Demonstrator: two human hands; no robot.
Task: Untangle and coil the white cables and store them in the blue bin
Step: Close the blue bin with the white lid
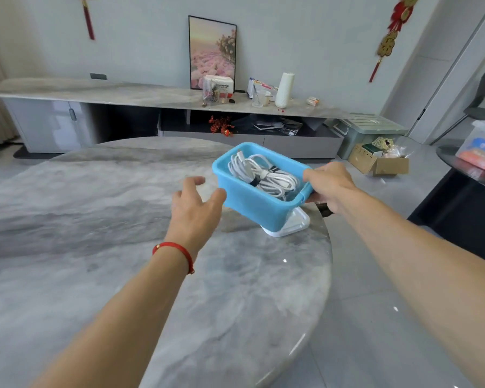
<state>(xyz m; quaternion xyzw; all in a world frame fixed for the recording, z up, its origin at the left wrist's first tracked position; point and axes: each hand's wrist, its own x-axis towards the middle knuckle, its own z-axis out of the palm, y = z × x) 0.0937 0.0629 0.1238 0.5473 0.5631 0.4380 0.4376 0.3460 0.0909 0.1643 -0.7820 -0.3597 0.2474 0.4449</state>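
Note:
The blue bin [252,204] is tilted toward me near the right edge of the round marble table [123,247], its base on a white lid [291,224]. Coiled white cables [263,175] bound with dark straps lie inside it. My right hand [329,186] grips the bin's right rim, thumb on top and fingers beneath. My left hand [195,204] hovers at the bin's left wall with fingers spread and relaxed, the thumb close to the bin; I cannot tell if it touches. A red string bracelet circles the left wrist.
The table edge curves just right of the bin, with floor beyond. A long marble sideboard [123,92] stands behind with a picture, boxes and a white cylinder. A cardboard box [381,159] and green crate sit on the floor at right.

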